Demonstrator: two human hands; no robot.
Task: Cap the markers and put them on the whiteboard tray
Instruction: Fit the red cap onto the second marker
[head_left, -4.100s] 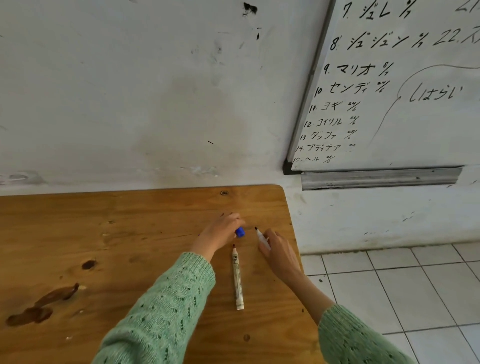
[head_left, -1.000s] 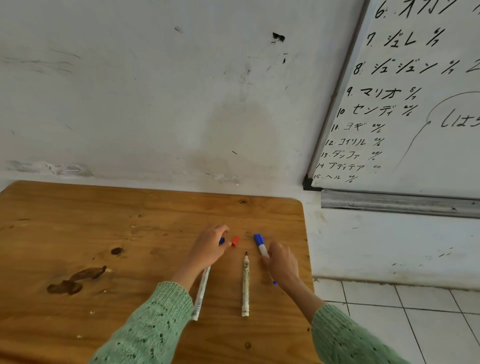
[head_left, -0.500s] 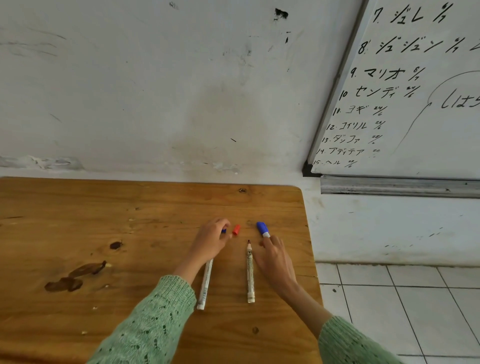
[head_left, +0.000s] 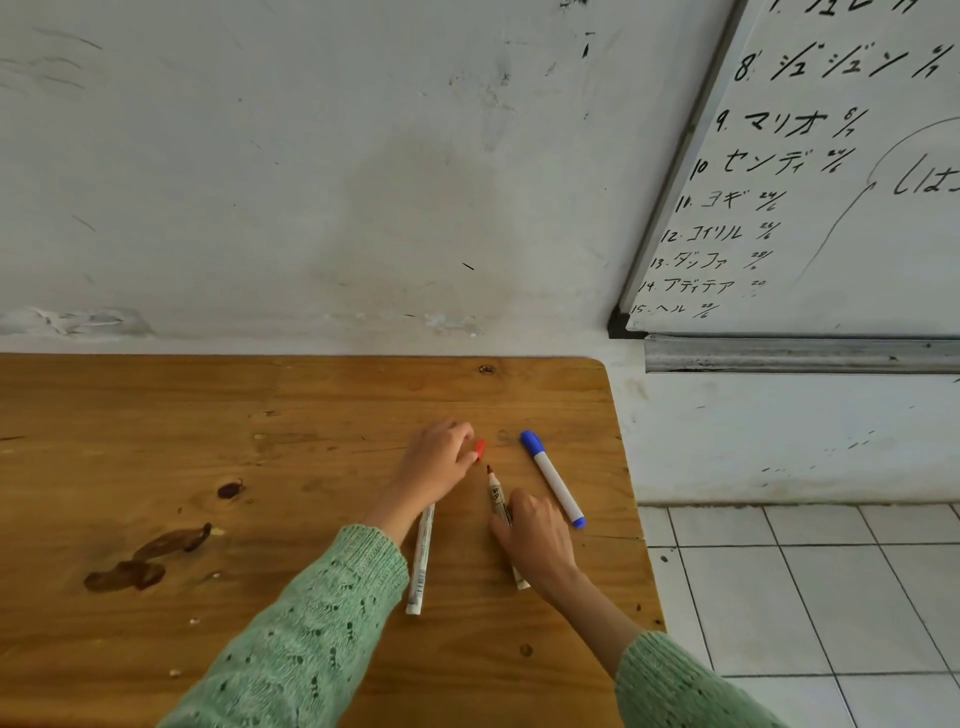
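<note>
Markers lie near the right edge of the tabletop (head_left: 156, 415), three in all. The blue-capped marker (head_left: 554, 478) now rests alone, slanting toward the right edge, where half a second ago the right hand was touching it; it has been let go, so that one looks finished and only needs carrying to the whiteboard tray (head_left: 800, 356), which hangs on the wall beyond the tabletop's far right corner. The right hand (head_left: 535, 540) has shifted onto the middle marker (head_left: 500, 506), whose dark tip is bare, and its fingers close round the barrel, palm down, wrist angled in from the near right. The left hand (head_left: 436, 460) reaches forward over the left marker (head_left: 422, 561), hiding its far end, with its fingertips pinching or just touching the red cap (head_left: 480, 449); I cannot tell whether it is truly gripped. My judgement: the red cap is meant for the middle marker next. None is on the tray yet.
</note>
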